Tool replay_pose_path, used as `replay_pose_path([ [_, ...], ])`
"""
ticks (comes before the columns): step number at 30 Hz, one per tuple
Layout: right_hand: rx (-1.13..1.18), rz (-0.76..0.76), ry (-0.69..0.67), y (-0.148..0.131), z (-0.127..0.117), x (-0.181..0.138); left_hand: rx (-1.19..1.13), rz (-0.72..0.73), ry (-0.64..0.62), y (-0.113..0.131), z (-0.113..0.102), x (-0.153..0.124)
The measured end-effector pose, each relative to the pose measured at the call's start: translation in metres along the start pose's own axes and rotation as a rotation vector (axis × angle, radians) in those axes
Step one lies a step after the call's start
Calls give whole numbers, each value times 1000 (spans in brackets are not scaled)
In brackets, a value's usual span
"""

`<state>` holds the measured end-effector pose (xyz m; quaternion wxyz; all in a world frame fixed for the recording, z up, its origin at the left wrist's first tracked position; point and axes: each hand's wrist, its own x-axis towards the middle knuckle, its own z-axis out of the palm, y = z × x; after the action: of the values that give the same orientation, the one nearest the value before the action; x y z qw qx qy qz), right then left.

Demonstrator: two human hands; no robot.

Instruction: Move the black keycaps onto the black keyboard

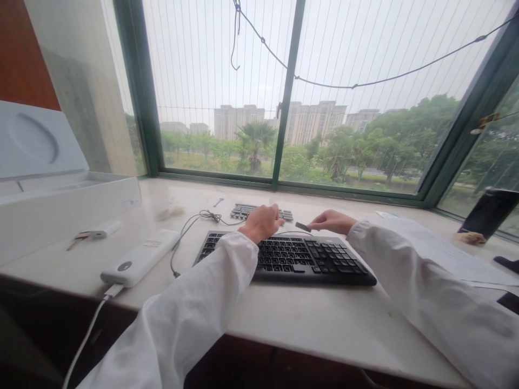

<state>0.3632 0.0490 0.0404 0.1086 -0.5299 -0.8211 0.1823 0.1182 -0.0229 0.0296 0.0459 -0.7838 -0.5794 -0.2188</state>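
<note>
A black keyboard (284, 256) lies on the white sill, with many keys in its left and middle part looking stripped of their caps. My left hand (263, 223) is above its back edge, fingers curled together; whatever they hold, if anything, is hidden. Just behind that hand, loose keycaps (247, 210) are laid out in rows, partly covered by it. My right hand (331, 222) pinches a dark oblong keycap (303, 227) between thumb and fingers, just behind the keyboard's number pad.
Left of the keyboard are its cable (190, 222), a small blue tool (219, 202), a white power bank (140, 259) with a cord, and an open white box (68, 210). Papers (441, 251) and a dark phone-like object (488, 213) are at right. A window closes off the back.
</note>
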Motion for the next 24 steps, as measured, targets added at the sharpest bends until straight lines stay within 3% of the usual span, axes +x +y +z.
replay_pose_path([
  [4,44,-5,-262,-3,3,-31,-321,317,-114,7,-1,-1],
  [8,153,-68,-370,-8,12,-44,-520,541,-300,13,-2,-5],
  [15,222,-191,-415,-7,18,-48,-548,494,-373,16,-4,-7],
  [19,271,-363,-256,-9,20,-51,-530,407,-379,16,-5,-7],
  [24,232,-442,-128,-15,25,-55,-512,349,-432,16,-5,-7],
])
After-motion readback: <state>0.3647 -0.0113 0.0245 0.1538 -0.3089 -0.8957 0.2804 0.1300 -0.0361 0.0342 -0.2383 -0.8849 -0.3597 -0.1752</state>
